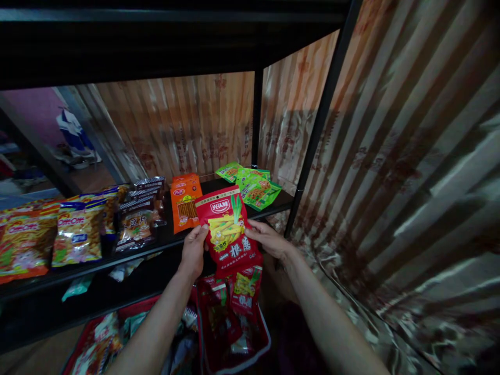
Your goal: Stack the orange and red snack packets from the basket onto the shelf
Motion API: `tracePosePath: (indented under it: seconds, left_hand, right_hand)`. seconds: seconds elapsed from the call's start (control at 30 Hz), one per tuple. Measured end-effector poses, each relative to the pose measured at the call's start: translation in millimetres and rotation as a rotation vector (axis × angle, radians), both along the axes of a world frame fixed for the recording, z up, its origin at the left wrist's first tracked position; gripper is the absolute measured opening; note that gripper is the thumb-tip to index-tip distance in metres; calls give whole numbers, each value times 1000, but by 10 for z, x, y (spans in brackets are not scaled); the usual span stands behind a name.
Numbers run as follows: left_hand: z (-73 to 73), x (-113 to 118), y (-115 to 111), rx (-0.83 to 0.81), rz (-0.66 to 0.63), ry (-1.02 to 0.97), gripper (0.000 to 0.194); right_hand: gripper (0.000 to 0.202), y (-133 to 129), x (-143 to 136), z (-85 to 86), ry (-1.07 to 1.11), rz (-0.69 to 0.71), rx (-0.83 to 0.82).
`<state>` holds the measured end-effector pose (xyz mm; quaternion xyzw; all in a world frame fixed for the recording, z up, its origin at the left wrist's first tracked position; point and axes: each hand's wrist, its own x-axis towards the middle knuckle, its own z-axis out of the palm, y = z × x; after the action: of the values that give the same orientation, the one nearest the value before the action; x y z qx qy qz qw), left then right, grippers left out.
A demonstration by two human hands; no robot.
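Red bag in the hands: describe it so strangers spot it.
Find the black shelf. Near its right end, the left hand and right hand hold the red bag. Unlike the red packets in the basket below, it is held up.

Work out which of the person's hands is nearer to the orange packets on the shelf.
Left. The left hand is just in front of the orange packets; the right hand is farther off, at the right edge of the red packet.

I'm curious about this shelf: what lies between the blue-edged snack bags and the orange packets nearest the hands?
Dark brown bags lie between the blue-edged bags and the orange packets, as the head view shows.
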<state>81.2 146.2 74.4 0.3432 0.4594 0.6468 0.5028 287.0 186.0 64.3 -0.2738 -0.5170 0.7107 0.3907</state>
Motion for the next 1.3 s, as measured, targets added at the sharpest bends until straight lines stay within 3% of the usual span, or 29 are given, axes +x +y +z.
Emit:
tracePosePath:
  seconds: [0.13,0.47,0.73,0.93,1.13,1.3]
  left_hand:
    - [-5,-21,93,-8,22,13,37]
    - [74,18,266,-46,31,83,32]
    - [33,100,357,-79,106,-70,32]
    - [89,96,362,-33,158,-143,31]
    - [100,68,358,-10,208,-191,29]
    - [123,68,348,-29,246,-198,23]
  right_hand:
    - [47,-63,-90,-343,150,93,-81]
    - [49,-36,-91,-716,229,-6,-112]
    - [50,-64,-40,-768,299,-77,-208]
    - [57,-125,-70,-745,376,39,-215]
    - [49,-171,-160,-843,428,-17,-243]
    - [42,-145,-176,-912,446,14,-268]
